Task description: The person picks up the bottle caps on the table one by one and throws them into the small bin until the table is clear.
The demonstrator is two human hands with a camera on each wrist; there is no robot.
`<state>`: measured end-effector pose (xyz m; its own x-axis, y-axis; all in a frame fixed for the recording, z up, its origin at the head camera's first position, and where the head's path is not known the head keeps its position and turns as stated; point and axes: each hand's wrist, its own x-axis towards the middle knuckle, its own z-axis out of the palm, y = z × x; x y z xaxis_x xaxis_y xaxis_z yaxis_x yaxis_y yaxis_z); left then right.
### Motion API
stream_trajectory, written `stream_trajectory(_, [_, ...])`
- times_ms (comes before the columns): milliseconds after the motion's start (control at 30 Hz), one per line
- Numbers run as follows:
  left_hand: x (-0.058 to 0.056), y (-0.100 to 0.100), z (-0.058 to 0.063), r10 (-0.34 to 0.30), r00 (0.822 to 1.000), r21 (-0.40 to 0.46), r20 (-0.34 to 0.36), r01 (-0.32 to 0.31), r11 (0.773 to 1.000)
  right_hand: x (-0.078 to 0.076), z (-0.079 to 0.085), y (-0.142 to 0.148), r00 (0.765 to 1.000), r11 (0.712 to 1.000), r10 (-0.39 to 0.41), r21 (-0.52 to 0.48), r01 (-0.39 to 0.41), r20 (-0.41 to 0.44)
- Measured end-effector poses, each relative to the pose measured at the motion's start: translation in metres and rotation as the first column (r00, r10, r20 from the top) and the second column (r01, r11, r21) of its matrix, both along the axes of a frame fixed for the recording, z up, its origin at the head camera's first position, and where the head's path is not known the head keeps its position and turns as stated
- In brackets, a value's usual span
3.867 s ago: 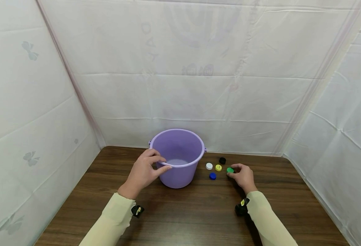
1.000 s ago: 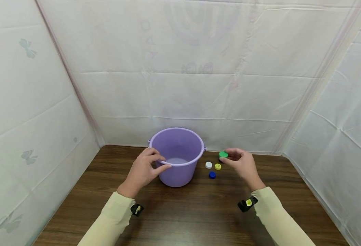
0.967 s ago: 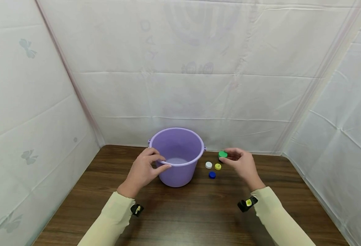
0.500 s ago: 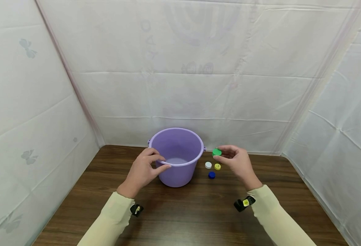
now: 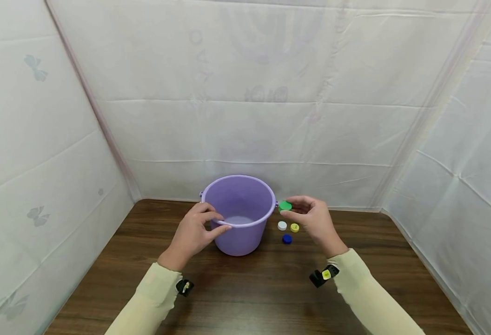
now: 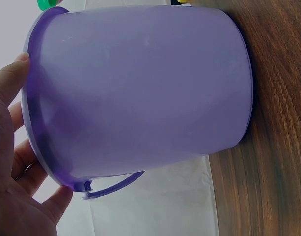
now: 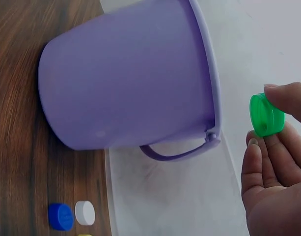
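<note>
A purple bucket [image 5: 239, 237] stands upright on the wooden table. My left hand [image 5: 192, 232] pinches its near left rim, thumb outside and fingers over the inside. In the right wrist view a green bottle cap [image 7: 267, 115] is pinched between the thumb and fingers of my right hand [image 7: 280, 162]. The head view has this green cap just right of the bucket's rim, above the table. White [image 5: 282, 225], yellow [image 5: 294, 228] and blue bottle caps [image 5: 287, 239] lie on the table below my right hand. In the head view I see no black cap.
The table [image 5: 245, 293] is dark brown wood. Pale cloth walls [image 5: 245, 130] rise behind it and on both sides. The bucket's handle [image 7: 182, 152] hangs down on its far side. Black bands with small devices [image 5: 324, 275] sit on both wrists.
My right hand has picked up the green cap from the table, raised it and carried it left to beside the bucket's rim. The left hand has stayed on the rim.
</note>
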<state>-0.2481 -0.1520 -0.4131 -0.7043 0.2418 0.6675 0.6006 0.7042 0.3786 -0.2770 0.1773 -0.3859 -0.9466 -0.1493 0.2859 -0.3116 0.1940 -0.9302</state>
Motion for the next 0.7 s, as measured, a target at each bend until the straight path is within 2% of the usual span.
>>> stream_trajectory(200, [-0.001, -0.001, -0.002, -0.006, 1.0, 0.011, -0.008, 0.006, 1.0, -0.001, 0.004, -0.009, 1.0, 1.0, 0.009, -0.003, -0.009, -0.003])
stream_trajectory(700, [0.0, 0.0, -0.001, 0.009, 0.999, 0.0, 0.033, -0.009, 1.0, -0.008, 0.01, -0.031, 0.999, 0.998, 0.045, -0.046, -0.046, -0.017])
